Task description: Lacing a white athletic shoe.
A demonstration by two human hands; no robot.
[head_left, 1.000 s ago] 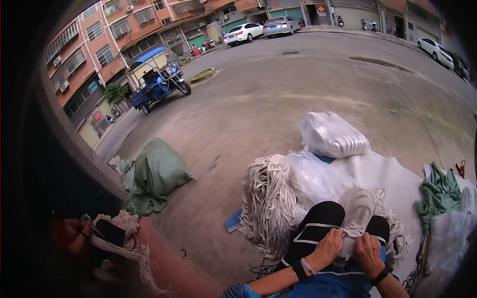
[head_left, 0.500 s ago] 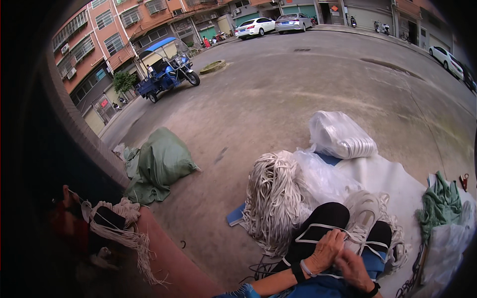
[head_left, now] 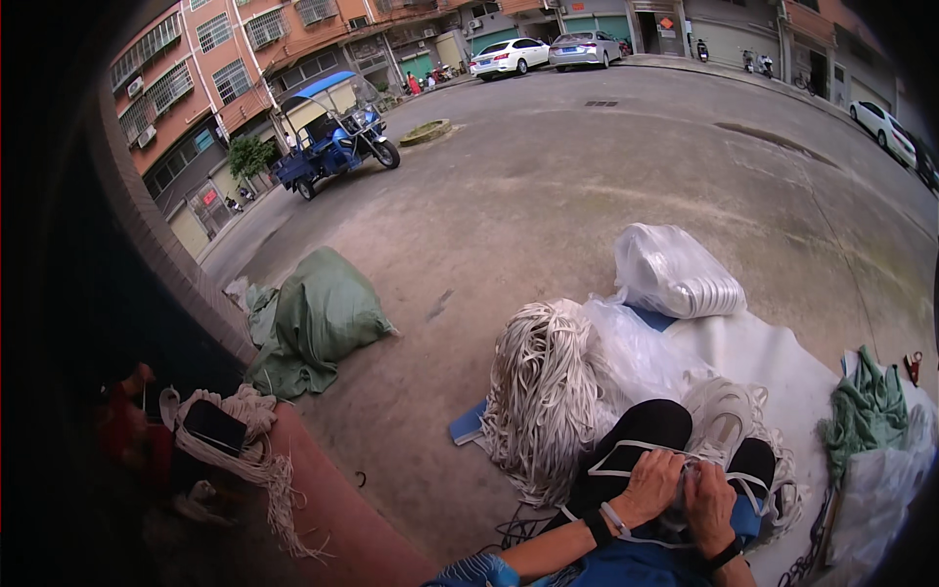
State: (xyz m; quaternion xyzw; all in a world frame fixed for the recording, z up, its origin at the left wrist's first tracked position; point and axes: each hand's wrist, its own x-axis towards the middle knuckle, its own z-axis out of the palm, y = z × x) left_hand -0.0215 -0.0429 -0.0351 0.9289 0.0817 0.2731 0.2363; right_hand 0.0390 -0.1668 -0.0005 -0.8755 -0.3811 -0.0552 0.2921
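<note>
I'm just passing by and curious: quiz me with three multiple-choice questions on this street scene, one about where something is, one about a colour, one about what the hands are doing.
1. Where does the green sack lie?
A. on the ground, left of the cord bundle
B. on the person's lap
C. on the tricycle

2. What colour is the cargo tricycle?
A. red
B. blue
C. yellow

3. How are the person's hands?
A. spread wide apart
B. close together on the lap, at white cord
C. raised overhead

Answers:
1 A: the green sack lies on concrete left of the cord bundle.
2 B: the cargo tricycle is blue.
3 B: left hand and right hand meet over white cord.
</note>
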